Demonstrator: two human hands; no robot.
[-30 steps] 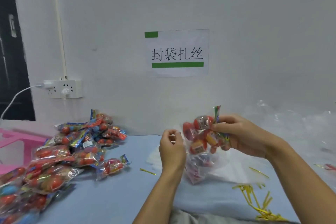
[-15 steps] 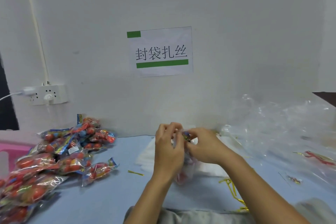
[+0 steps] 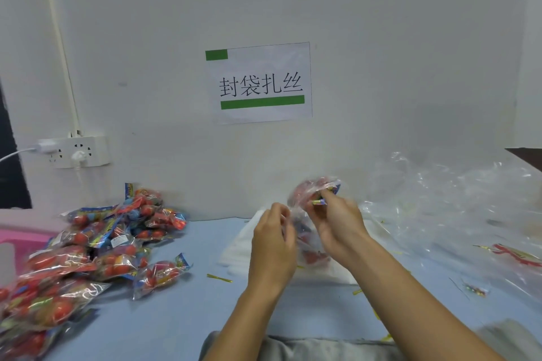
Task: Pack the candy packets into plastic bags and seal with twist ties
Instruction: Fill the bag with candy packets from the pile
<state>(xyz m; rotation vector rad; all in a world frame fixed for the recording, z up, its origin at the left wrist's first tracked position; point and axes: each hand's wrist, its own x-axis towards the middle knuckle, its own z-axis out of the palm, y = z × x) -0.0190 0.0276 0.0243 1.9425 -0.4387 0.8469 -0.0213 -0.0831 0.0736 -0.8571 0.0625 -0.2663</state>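
Note:
Above the blue table [image 3: 181, 319], my right hand [image 3: 337, 226] grips a candy packet [image 3: 311, 193] with red sweets, its top showing over my fingers. My left hand [image 3: 275, 240] pinches the edge of a clear plastic bag [image 3: 305, 246] that hangs between both hands with red candy visible inside. The hands are close together and blurred by motion. A pile of candy packets [image 3: 88, 252] lies at the left. Loose yellow twist ties [image 3: 219, 278] lie on the table near my wrists.
A heap of clear plastic bags [image 3: 445, 214] covers the right side, with a red wrapper [image 3: 516, 255] on it. A flat white stack [image 3: 243, 246] lies under my hands. A pink bin [image 3: 17, 240] stands far left. A socket strip [image 3: 79, 151] hangs on the wall.
My right hand went down to meet the left at the bag, then rose a little with the candy packet. The view has swung slightly to the right.

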